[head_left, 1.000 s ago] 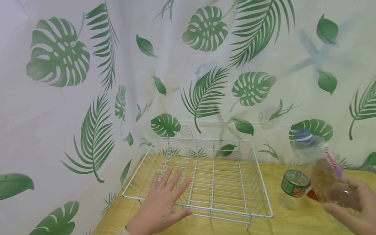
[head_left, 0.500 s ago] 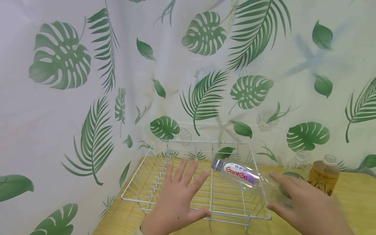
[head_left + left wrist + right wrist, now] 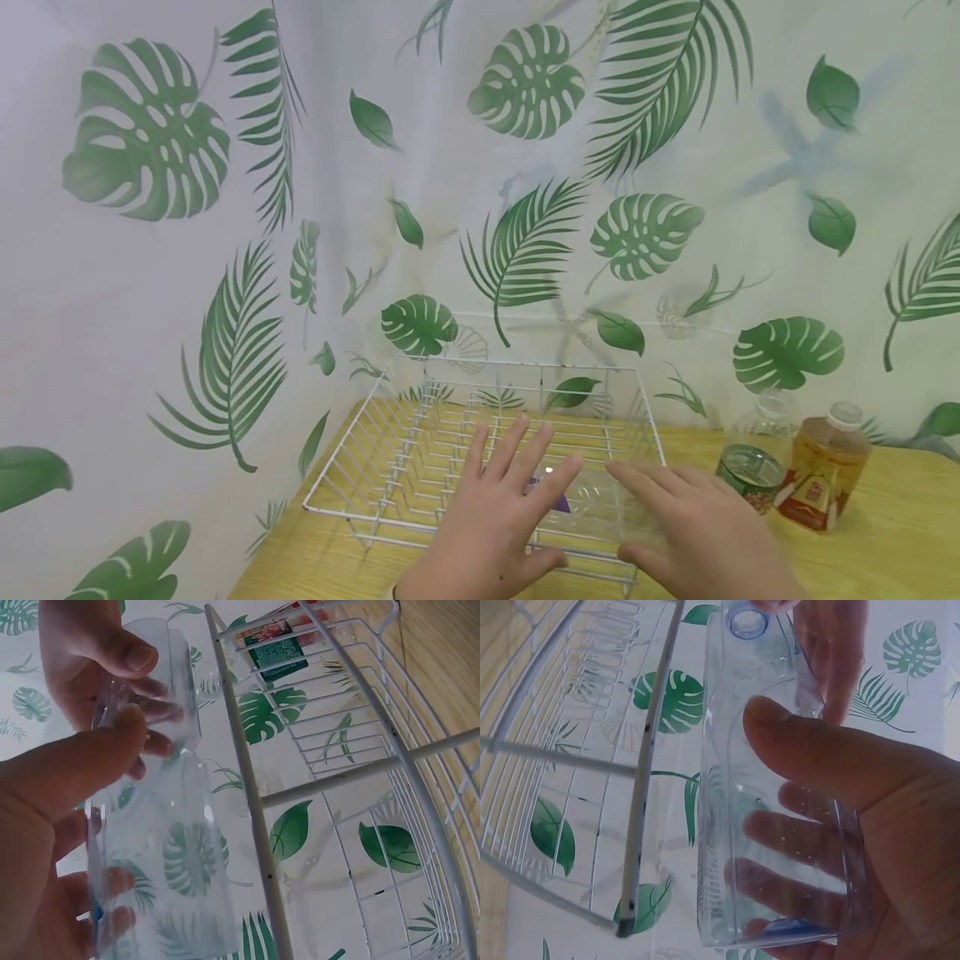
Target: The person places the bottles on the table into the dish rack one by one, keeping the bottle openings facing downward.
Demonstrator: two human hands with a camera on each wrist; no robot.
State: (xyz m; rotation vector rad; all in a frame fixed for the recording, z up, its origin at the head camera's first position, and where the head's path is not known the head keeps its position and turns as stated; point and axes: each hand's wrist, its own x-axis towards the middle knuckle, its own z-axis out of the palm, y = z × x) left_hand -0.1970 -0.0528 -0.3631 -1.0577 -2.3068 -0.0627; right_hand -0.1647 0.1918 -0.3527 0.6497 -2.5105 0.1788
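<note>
A clear plastic bottle (image 3: 592,500) with a purple-and-white label lies sideways between the two hands, overlapping the front of a white wire rack (image 3: 592,367) in the head view. Most of its label and its cap end are covered by the left hand (image 3: 491,525). My left hand grips that end, fingers spread behind the bottle (image 3: 199,862) and thumb in front. The right hand (image 3: 697,533) holds the other part of the bottle (image 3: 727,802), its thumb across one face and its fingers showing through the plastic from behind. The rack's wires stand close beside the bottle in both wrist views.
Right of the rack, a clear bottle with a green label (image 3: 750,468) and a bottle with an orange-brown label (image 3: 821,479), both without caps, stand on the wooden table (image 3: 892,550). A leaf-patterned white sheet (image 3: 480,150) hangs behind and at the left.
The right hand has brought the clear bottle leftward from the table's right side to the rack. The left hand has shifted right to meet it and now grips its cap end.
</note>
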